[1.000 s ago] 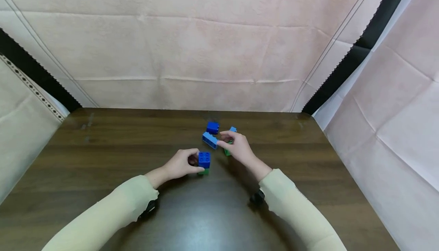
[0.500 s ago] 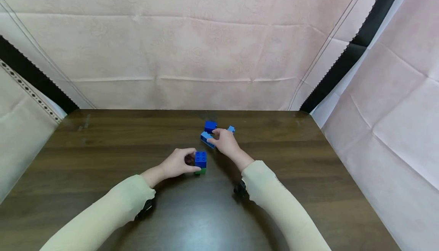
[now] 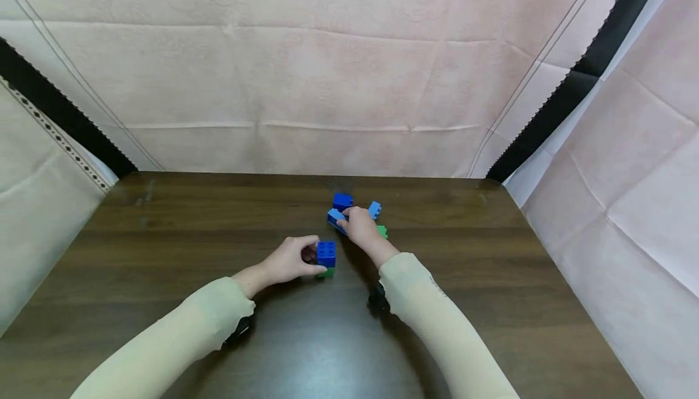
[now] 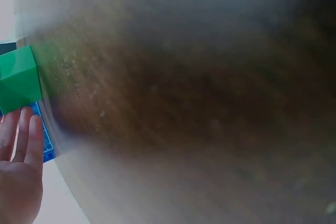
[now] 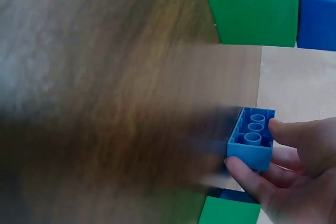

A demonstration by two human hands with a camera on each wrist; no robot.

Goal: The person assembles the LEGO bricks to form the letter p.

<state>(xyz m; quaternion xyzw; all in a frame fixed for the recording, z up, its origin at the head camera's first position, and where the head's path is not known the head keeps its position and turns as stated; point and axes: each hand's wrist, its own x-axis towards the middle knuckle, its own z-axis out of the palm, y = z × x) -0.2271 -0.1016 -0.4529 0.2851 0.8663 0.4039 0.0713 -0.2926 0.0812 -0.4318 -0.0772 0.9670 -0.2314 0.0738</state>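
Note:
My left hand holds a stack of two toy building bricks between thumb and fingers, a dark blue brick on top of a green brick. In the left wrist view, fingers lie against the stack, beside the green brick. Farther back, my right hand pinches a light blue brick that lies on its side. Its hollow underside with round tubes faces the right wrist camera, the light blue brick caught between thumb and fingertips.
Behind the right hand stand a dark blue brick and another light blue brick. A second green brick is partly hidden by that hand. The wooden table ends at a pale cloth wall.
My right hand has moved left from beside the loose green brick to the light blue brick and taken hold of it. My left hand stays on its stack.

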